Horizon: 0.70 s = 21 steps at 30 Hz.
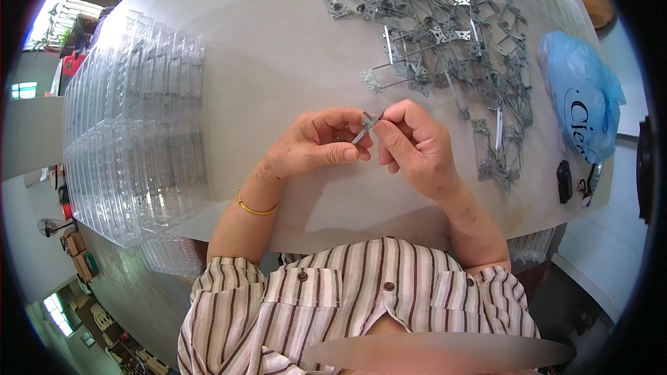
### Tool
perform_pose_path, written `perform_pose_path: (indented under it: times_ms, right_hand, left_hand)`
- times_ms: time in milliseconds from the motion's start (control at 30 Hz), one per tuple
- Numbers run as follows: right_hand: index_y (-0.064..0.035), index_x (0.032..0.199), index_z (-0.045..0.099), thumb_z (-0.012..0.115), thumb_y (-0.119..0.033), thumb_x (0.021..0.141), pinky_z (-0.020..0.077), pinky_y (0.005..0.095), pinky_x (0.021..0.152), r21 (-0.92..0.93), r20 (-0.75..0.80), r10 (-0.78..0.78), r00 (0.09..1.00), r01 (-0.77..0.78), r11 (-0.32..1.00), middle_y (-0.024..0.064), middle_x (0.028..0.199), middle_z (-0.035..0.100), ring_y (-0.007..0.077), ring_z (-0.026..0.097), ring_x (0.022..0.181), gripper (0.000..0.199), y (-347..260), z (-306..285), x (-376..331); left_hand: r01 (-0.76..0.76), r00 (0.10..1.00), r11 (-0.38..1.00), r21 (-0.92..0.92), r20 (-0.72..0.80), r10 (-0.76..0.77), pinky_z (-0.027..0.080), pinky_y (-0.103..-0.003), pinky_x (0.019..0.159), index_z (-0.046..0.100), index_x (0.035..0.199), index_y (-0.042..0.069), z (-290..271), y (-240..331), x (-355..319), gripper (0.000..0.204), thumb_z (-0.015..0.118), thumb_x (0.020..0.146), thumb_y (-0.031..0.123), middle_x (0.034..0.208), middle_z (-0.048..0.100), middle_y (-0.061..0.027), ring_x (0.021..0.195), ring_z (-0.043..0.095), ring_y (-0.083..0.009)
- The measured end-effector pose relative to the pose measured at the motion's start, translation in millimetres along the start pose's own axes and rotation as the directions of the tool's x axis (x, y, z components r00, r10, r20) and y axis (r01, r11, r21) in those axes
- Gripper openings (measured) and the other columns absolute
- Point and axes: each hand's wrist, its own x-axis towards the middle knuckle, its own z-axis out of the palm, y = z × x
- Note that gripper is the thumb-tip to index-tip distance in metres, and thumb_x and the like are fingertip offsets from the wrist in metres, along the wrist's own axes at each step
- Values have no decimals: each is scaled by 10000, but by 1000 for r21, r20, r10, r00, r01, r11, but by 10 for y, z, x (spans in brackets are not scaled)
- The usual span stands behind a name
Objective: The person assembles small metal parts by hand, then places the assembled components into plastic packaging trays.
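**Small grey metal part pinched between both hands over a pale worktable**

The small grey metal part [366, 125] sits just above the centre of the view, held clear of the surface. It is a thin strip with a wider, shaped head at its upper end; finer detail is too small to make out.

Surface and room: a pale grey table [278, 55] fills most of the view. At 9 o'clock lie rows of clear plastic trays [135, 132], overlapping one another and reaching the table's left edge. At 1 o'clock a tangled heap of grey metal frames [445, 42] spreads down toward 3 o'clock. Beside it, at 3 o'clock, lies a blue plastic bag [580, 101], and just below that a small black object [564, 180] near the table edge. Beyond the table at 10 o'clock a bright window shows; at 7 o'clock the floor and some furniture are visible, blurred by the lens rim.

Hands: both forearms enter from 6 o'clock, out of a striped shirt [347, 305]. The left hand [323, 146] is curled, thumb extended to the right, fingertips closed on the lower end of the part; a gold bangle [256, 207] circles its wrist. The right hand [417, 146] is also curled, thumb and forefinger pinching the part's upper end.

Relation: the part bridges the two hands, tilted, its head toward 1 o'clock. The fingertips of the two hands nearly meet around it.
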Motion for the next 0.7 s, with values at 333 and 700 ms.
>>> perform_pose_path:
  times_ms: [333,700]
  right_hand:
    - [-52,1008,591,588,-169,1054,402,204,495,77,79,44,996,-51,996,-23,701,576,30,531,580,126,23,-91,22]
    - [-38,1044,565,590,-200,1054,511,234,605,177,22,176,984,-177,968,28,897,660,86,629,696,164,222,-10,111]
  left_hand:
    - [-196,979,971,136,-26,201,474,-355,1018,565,1368,25,39,69,14,499,759,920,127,1260,670,-98,1223,592,-196]
    - [-391,914,919,42,-101,393,351,-495,1186,502,1348,63,-23,27,44,530,755,882,72,1366,621,-174,1390,499,-319]
